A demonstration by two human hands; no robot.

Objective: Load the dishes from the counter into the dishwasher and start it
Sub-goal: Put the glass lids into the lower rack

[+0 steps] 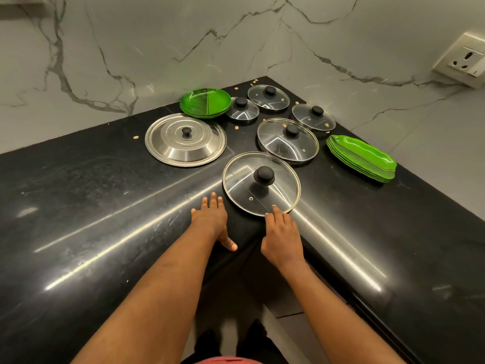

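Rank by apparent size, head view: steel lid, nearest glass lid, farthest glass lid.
1-2. steel lid and nearest glass lid look alike; the glass one is nearer the camera, so unranked.
3. farthest glass lid, clearly smallest.

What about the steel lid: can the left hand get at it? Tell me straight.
Probably yes: the left hand lies open and holds nothing, and only bare counter lies between it and the steel lid, whose knob stands uncovered.
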